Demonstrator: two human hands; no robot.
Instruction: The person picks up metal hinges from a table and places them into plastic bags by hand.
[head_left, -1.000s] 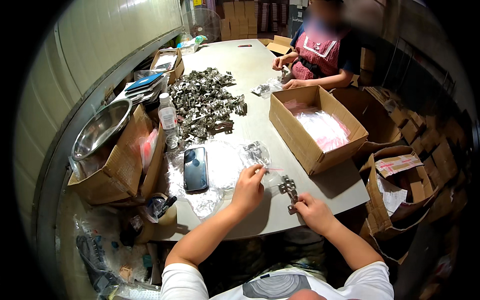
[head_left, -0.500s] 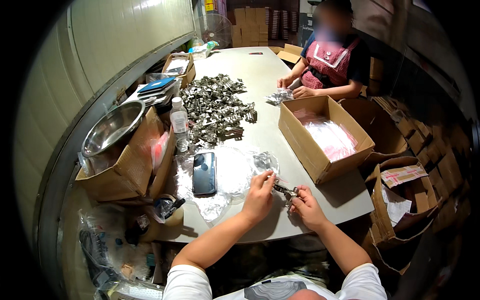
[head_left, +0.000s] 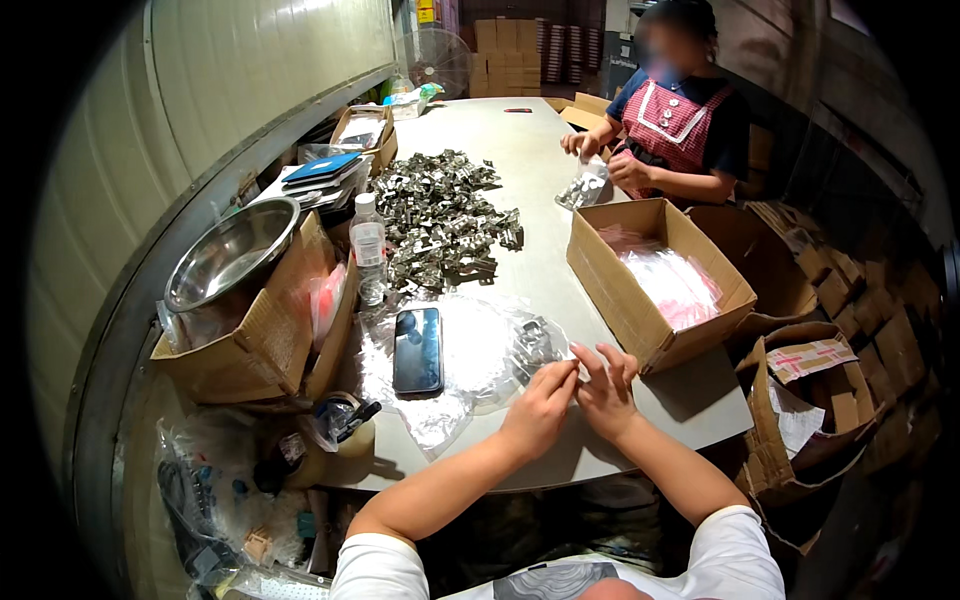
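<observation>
Lying on the table (head_left: 545,240), just beyond the fingertips: clear bag of metal parts (head_left: 537,343). Left hand (head_left: 540,408) curled nearly closed, right hand (head_left: 606,392) half open with fingers apart, touching or nearly touching at the fingertips; impossible to tell any firm hold on film or metal. If gripped only by thin film, could slip, or tear on hard metal edges, and spill. Through a tug on the spread plastic film (head_left: 432,425), could drag along the phone (head_left: 417,350) resting on it, perhaps even toward the upright bottle (head_left: 368,245). Farther out, if scattered toward the loose metal pile (head_left: 440,222), could get mixed in.
</observation>
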